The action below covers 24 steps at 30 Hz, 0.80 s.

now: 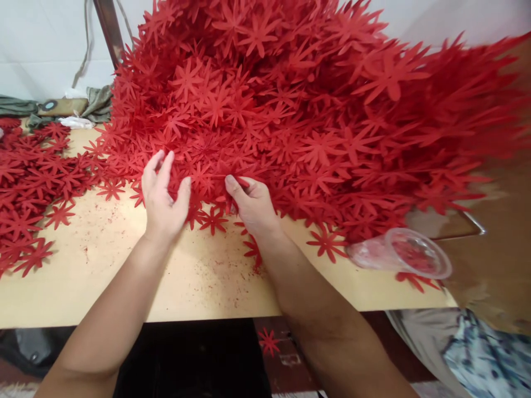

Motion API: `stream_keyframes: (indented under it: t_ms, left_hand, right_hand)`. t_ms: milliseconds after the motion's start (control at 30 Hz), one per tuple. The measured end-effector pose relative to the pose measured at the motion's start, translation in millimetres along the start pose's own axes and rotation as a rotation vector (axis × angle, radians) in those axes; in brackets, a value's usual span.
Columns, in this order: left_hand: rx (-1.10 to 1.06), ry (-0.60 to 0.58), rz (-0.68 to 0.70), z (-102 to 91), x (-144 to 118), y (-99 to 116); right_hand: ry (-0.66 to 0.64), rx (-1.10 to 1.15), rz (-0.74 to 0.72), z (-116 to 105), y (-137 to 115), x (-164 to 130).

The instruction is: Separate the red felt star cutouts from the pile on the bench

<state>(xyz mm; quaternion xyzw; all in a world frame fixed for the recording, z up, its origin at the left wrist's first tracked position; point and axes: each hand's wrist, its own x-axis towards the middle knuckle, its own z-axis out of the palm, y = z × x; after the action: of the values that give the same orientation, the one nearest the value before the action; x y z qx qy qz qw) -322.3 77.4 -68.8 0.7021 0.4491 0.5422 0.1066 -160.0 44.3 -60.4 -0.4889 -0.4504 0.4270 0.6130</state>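
Note:
A large heap of red flower-shaped cutouts (pixel 257 110), each with several narrow petals, rises in front of me. My left hand (pixel 162 193) is at the heap's near edge, fingers and thumb apart, with nothing in its grasp. To its right, my right hand (pixel 253 202) has its thumb pressed against the fingers, pinching a red flower cutout (pixel 226 176) whose petals partly blend into the heap. Below and between the hands, a single red flower cutout (pixel 213 220) lies on the pale tabletop (pixel 186 287).
At left spreads a lower pile of red cutouts (pixel 29 182). A clear plastic cup (pixel 373 253) lies on its side at right. Cloths and a tan object (pixel 62 106) sit at the back left. One cutout (pixel 269 341) is on the floor beyond the table's front edge.

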Motion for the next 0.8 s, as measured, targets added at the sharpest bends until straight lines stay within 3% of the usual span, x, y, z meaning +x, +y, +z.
stream_keyframes:
  t_ms: [133,267,400,533,600,733,800]
  left_hand:
    - [0.131,-0.101,0.046,1.3,-3.9,16.3]
    - [0.151,-0.170,0.000,2.3,0.4,4.3]
    - [0.014,-0.096,0.001,-3.0,10.9,-13.7]
    - [-0.025,-0.015,0.114,-9.6,15.4,-6.1]
    - [-0.082,-0.077,0.101,-8.7,12.4,4.5]
    - [-0.258,-0.317,-0.022,2.7,2.6,20.1]
    - [-0.305,-0.329,-0.055,8.4,0.7,20.8]
  right_hand:
    - [-0.110,-0.001,0.008,6.3,3.0,-2.0]
    - [-0.114,0.041,0.017,9.8,8.8,-1.2]
    - [-0.132,0.116,0.018,10.8,10.7,1.2]
    - [-0.168,0.056,0.013,10.0,14.5,5.6]
    - [-0.188,0.020,-0.015,9.3,16.7,7.5]
    - [-0.294,-0.005,-0.084,7.1,18.9,9.6]
    - [-0.352,0.000,-0.092,5.6,19.1,10.5]
